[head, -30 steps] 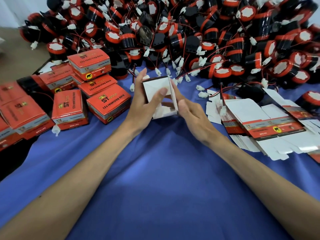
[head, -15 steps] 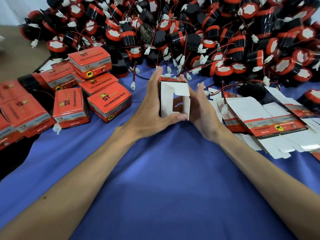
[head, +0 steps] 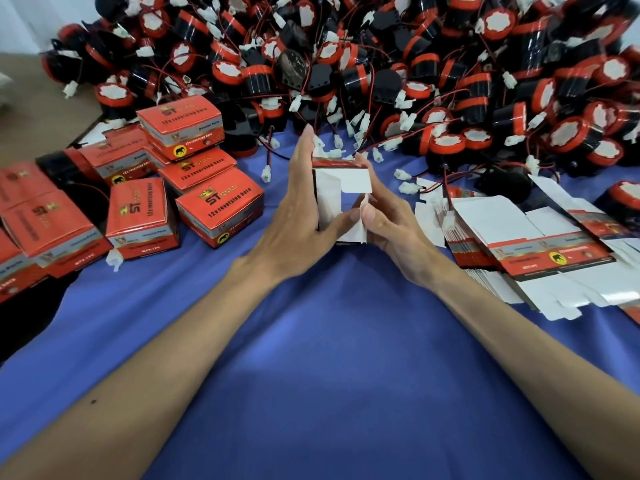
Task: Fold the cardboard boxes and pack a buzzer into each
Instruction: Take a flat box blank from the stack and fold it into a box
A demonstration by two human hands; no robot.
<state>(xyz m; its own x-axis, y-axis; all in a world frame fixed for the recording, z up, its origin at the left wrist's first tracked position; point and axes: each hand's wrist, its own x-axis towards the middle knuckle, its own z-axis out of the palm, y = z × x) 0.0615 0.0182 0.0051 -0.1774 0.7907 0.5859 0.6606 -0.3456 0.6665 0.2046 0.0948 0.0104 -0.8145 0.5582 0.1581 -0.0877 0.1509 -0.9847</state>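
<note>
Blue cloth covers the worktop [head: 329,368], where a half-folded box [head: 331,199] is held upright between both hands. It is gripped along its side by the left hand [head: 294,216], thumb across the open white face, while a loose flap [head: 360,230] is pinched by the right hand [head: 398,233]. Flap-tucking is judged to be in hand, with filling from the heap of buzzers [head: 381,64] behind called for next. Finished boxes [head: 218,206] are stacked left, flat blanks [head: 512,233] right.

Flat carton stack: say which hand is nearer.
Right. The right hand sits just beside the flat carton stack; the left hand lies farther off, beyond the half-folded box.
</note>
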